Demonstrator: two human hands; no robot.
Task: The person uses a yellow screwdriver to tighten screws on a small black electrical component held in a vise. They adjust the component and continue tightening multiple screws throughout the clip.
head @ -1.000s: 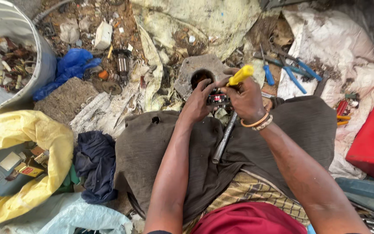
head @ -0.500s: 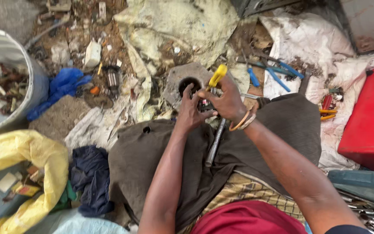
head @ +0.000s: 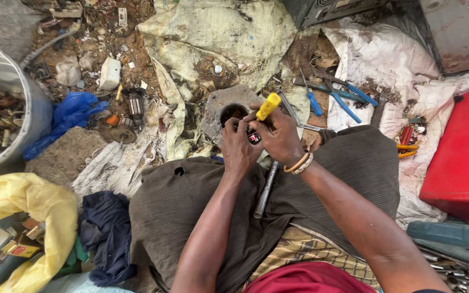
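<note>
Small dark part [head: 253, 135] mostly hidden between hands, yellow-handled screwdriver [head: 267, 107] tip unseen

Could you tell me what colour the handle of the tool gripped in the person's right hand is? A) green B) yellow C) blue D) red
B: the right hand grips a tool with a yellow handle that sticks up above the fingers, while the left hand steadies a small dark part beside it.
</note>
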